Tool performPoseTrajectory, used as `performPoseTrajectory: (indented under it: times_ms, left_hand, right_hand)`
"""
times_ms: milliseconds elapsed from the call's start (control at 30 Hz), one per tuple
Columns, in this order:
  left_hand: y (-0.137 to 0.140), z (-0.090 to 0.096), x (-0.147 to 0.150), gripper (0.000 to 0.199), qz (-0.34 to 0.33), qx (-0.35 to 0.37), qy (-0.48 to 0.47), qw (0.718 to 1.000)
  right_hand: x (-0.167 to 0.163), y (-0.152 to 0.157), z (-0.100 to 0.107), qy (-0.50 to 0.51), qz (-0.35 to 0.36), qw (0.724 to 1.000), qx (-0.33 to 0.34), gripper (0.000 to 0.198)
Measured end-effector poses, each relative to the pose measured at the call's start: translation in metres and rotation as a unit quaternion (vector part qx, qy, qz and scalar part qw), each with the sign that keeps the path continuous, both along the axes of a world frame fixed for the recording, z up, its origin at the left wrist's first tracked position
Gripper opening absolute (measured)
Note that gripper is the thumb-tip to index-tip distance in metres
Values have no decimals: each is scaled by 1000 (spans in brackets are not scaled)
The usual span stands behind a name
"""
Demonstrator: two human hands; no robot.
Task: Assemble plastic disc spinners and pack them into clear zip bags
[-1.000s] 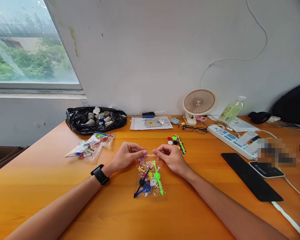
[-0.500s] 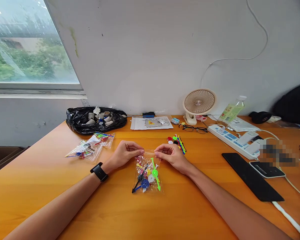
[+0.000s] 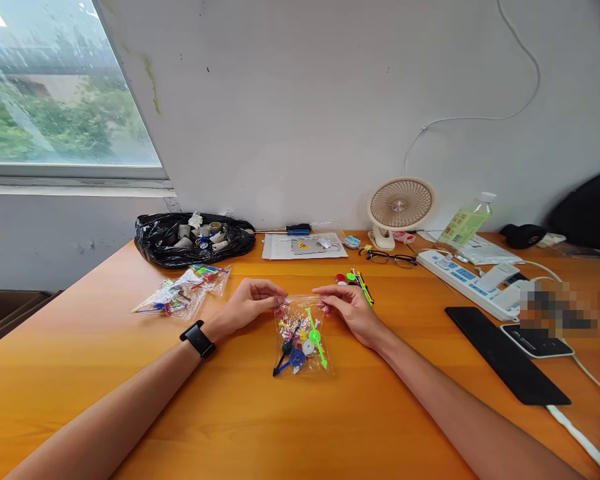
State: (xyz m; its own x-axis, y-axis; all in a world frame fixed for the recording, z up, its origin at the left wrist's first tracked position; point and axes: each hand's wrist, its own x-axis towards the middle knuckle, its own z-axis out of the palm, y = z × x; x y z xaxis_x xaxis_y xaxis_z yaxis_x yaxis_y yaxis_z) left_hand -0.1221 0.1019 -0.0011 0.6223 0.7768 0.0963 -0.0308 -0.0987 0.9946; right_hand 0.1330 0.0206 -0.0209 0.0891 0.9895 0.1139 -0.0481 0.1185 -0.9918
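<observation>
A clear zip bag (image 3: 300,313) hangs upright between my hands over the wooden table. Inside it are small plastic parts: a green arrow spinner (image 3: 315,337), a black arrow spinner (image 3: 287,347), a blue disc (image 3: 297,358), a white disc and several yellow and red pieces. My left hand (image 3: 247,307) is closed, thumb and fingers pinching the bag's upper left corner. At the upper right corner my right hand (image 3: 353,312) pinches the bag the same way. Behind the right hand lies a small pile of coloured sticks (image 3: 363,287) and discs, partly hidden.
More filled clear bags (image 3: 180,293) lie at left, before a black plastic bag (image 3: 150,243) of cardboard rolls. Papers (image 3: 280,247), glasses (image 3: 393,259) and a fan (image 3: 401,205) stand at the back. At right are a power strip (image 3: 460,277), a bottle (image 3: 465,223) and a black slab (image 3: 505,353).
The bag has shifted slightly right and up. My right hand has moved a little right, and the bag's top edge is spread wider between the hands.
</observation>
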Motion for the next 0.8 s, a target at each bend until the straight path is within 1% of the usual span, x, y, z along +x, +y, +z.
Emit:
performPoseTrajectory:
  times_ms: [100,233,333,433,500,667,800]
  left_hand:
    - [-1,2,0,23,18,27,-2,999]
    - [-3,3,1,18,36,45,6,998]
    - [-4,2,1,18,40,65,8,997]
    - [-4,2,2,17,44,84,10,995]
    - [-5,2,2,17,43,92,10,995]
    - [-5,1,2,18,32,84,2,996]
    - [-6,3,2,21,21,70,-7,997]
  right_hand:
    - [0,-1,1,-8,5,1000,15,16]
    - [-1,-4,7,-36,26,998,43,14]
    - [-3,-7,10,-22,40,998,48,19]
    - [-7,-8,10,-21,31,998,48,28]
    - [-9,-8,9,-32,25,998,46,27]
    - [-7,-4,5,-8,3,1000,30,18]
    - [-4,-2,3,7,-18,1000,20,16]
